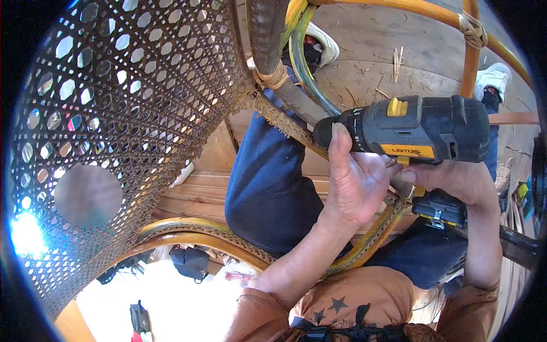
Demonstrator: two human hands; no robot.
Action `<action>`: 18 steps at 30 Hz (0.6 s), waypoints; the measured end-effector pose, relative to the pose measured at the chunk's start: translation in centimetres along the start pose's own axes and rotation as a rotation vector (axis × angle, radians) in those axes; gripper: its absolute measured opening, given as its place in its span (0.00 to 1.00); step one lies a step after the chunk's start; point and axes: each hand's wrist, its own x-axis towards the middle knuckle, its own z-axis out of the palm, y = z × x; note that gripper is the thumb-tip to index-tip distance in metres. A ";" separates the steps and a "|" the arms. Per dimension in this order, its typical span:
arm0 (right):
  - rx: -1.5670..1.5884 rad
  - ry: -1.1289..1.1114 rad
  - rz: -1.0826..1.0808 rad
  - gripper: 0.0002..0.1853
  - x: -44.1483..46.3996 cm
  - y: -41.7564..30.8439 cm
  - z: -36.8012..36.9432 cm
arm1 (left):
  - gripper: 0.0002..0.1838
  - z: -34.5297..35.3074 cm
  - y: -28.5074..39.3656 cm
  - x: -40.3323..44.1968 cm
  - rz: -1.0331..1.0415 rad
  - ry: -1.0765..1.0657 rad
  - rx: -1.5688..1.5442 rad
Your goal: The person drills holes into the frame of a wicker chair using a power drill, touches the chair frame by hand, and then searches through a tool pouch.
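A black and grey cordless drill (407,130) with yellow trim and a "LOTUS" label lies crosswise in front of me, its chuck pointing left. My right hand (453,181) is wrapped around its handle just below the body, with the battery (437,208) showing beneath. At the front end, my left hand (359,185) has its thumb up against the chuck. The palm shows, while the other fingers are mostly hidden by the drill. Close by the chuck runs the edge of a woven cane panel (134,74), fixed to a rattan chair frame (191,225).
Curved rattan poles (393,7) with bound joints cross the top, and more frame passes below my hands. Cane scraps (397,62) litter the wooden floor (364,74). My legs (268,188) are within the frame. Dark bags (190,263) lie at lower left.
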 end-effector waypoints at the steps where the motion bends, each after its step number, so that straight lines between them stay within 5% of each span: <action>1: -0.073 0.009 -0.074 0.24 0.0 0.5 0.1 | 0.41 0.0 0.0 0.0 -0.002 -0.006 -0.006; 4: 0.049 0.047 -0.163 0.22 0.1 0.9 0.7 | 0.41 -0.1 0.2 -0.1 -0.017 0.002 -0.046; 11: 0.156 0.028 0.158 0.25 -1.2 -0.7 -0.3 | 0.39 0.7 -0.3 -0.8 -0.125 0.022 -0.058; 14: 0.180 0.168 0.026 0.22 -5.3 -1.9 -1.4 | 0.38 3.4 -1.1 -2.0 -0.120 -0.195 0.040; 15: -0.117 0.302 0.015 0.26 -6.6 -1.4 -1.7 | 0.35 5.4 -1.2 -2.8 -0.095 -0.166 0.040; 16: 0.199 0.307 0.116 0.31 -8.8 -1.5 -2.1 | 0.36 5.6 -1.6 -3.3 -0.091 -0.271 0.084; 18: -0.807 0.395 0.045 0.28 -12.2 5.9 -4.1 | 0.38 5.6 -2.8 -4.0 -0.085 -0.484 0.196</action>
